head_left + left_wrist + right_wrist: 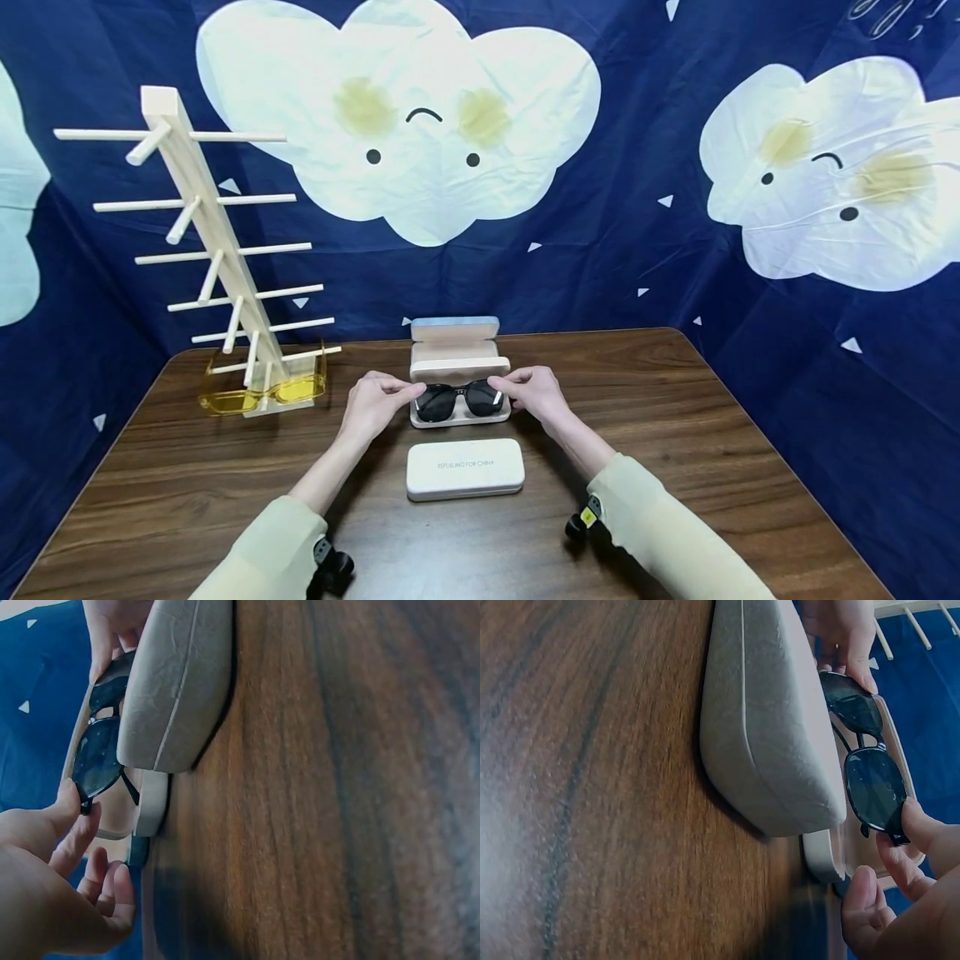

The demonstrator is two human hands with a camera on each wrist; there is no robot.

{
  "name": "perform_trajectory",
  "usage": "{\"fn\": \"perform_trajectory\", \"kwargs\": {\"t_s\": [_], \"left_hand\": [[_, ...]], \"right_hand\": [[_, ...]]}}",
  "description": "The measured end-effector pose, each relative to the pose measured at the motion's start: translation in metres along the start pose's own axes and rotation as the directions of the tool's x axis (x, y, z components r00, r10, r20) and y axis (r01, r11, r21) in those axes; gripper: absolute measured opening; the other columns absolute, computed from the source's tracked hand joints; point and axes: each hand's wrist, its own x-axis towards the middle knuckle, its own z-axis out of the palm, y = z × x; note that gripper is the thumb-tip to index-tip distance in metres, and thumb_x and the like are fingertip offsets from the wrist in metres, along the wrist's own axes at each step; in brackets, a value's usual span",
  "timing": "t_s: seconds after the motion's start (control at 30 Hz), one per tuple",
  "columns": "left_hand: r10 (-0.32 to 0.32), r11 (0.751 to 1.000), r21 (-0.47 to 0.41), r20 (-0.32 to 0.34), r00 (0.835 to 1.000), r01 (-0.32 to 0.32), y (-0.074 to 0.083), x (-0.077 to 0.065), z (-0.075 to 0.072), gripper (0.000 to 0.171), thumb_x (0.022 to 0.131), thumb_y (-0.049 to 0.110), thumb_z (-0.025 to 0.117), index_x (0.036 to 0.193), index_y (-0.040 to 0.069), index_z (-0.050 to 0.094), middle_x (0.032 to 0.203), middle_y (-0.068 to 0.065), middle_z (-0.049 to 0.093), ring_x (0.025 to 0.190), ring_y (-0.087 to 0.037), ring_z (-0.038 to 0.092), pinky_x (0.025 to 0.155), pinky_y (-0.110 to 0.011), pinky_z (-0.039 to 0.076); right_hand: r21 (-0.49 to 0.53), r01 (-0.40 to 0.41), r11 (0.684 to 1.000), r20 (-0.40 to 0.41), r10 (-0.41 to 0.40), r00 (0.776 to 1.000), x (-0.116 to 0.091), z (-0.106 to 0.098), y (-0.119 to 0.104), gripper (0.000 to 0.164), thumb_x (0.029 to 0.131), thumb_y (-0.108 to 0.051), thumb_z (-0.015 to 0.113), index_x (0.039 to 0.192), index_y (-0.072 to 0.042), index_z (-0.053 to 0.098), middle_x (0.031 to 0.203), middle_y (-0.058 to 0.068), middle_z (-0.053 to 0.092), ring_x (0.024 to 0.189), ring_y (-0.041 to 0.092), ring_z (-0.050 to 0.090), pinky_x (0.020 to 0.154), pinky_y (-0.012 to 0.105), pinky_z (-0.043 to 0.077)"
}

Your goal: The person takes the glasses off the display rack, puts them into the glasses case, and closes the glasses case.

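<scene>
Black sunglasses (438,404) with dark lenses are held level at the opened glasses case (459,422), front toward me. My left hand (375,404) pinches their left end between thumb and forefinger; its other fingers curl loosely below in the left wrist view. At the opposite end, my right hand (538,393) pinches the frame the same way. One folded temple (131,787) shows behind the lens. The case has a pale lining, and its lid stands up at the back. Whether the sunglasses touch the lining cannot be told.
A closed white case (465,479) with printed lettering lies in front of the opened one. At the left stands a wooden rack (217,225) with several pegs, yellow-tinted glasses (300,388) on its lowest part. A blue cloud-patterned cloth (637,250) hangs behind the wooden table (675,467).
</scene>
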Motion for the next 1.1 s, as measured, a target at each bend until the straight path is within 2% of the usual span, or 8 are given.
{"fn": "perform_trajectory", "kwargs": {"t_s": [0.2, 0.47, 0.63, 0.83, 1.1], "left_hand": [[0.010, 0.999, 0.042, -0.025, 1.000, -0.009, -0.003, 0.004, 0.000, 0.031, 0.089, 0.041, 0.079, 0.095, 0.012, 0.084, 0.111, -0.012, 0.074, 0.115, -0.029, 0.064, 0.101, -0.047, 0.048], [0.039, 0.996, 0.082, -0.043, 0.998, -0.035, -0.003, 0.009, 0.006, 0.029, 0.087, 0.041, 0.081, 0.089, 0.012, 0.085, 0.105, -0.012, 0.076, 0.110, -0.029, 0.065, 0.098, -0.046, 0.050], [0.045, 0.994, 0.100, -0.058, 0.997, -0.039, -0.003, 0.011, 0.009, 0.029, 0.087, 0.039, 0.081, 0.088, 0.010, 0.084, 0.103, -0.013, 0.077, 0.109, -0.030, 0.065, 0.097, -0.047, 0.050], [0.021, 0.995, 0.101, -0.061, 0.998, -0.014, -0.005, 0.013, 0.013, 0.030, 0.086, 0.041, 0.082, 0.088, 0.011, 0.085, 0.106, -0.013, 0.076, 0.112, -0.030, 0.065, 0.098, -0.048, 0.051], [-0.042, 0.994, 0.097, -0.062, 0.997, 0.048, -0.007, 0.017, 0.019, 0.031, 0.084, 0.046, 0.082, 0.085, 0.015, 0.085, 0.110, -0.012, 0.075, 0.116, -0.029, 0.065, 0.098, -0.049, 0.051]], "right_hand": [[-0.046, 0.008, 0.999, 0.002, -0.008, 1.000, 0.006, 0.002, 0.003, 0.030, 0.082, -0.039, 0.087, 0.087, -0.010, 0.082, 0.097, 0.001, 0.075, 0.079, 0.014, 0.068, 0.074, 0.034, 0.061], [-0.119, -0.013, 0.993, -0.028, 0.010, 1.000, 0.012, 0.003, 0.005, 0.031, 0.080, -0.041, 0.088, 0.085, -0.011, 0.081, 0.084, -0.002, 0.072, 0.065, 0.016, 0.068, 0.064, 0.023, 0.052], [-0.134, -0.018, 0.991, -0.030, 0.014, 0.999, 0.014, 0.003, 0.007, 0.031, 0.080, -0.040, 0.088, 0.084, -0.011, 0.081, 0.087, -0.002, 0.074, 0.064, 0.014, 0.066, 0.062, 0.022, 0.051], [-0.179, -0.024, 0.984, -0.057, 0.014, 0.998, 0.017, 0.004, 0.011, 0.031, 0.077, -0.043, 0.089, 0.083, -0.014, 0.082, 0.084, -0.003, 0.073, 0.059, 0.011, 0.061, 0.061, 0.022, 0.047], [-0.206, -0.014, 0.978, -0.101, -0.007, 0.995, 0.020, 0.004, 0.014, 0.029, 0.074, -0.041, 0.092, 0.078, -0.014, 0.081, 0.075, -0.004, 0.072, 0.054, 0.009, 0.059, 0.059, 0.021, 0.046]]}}
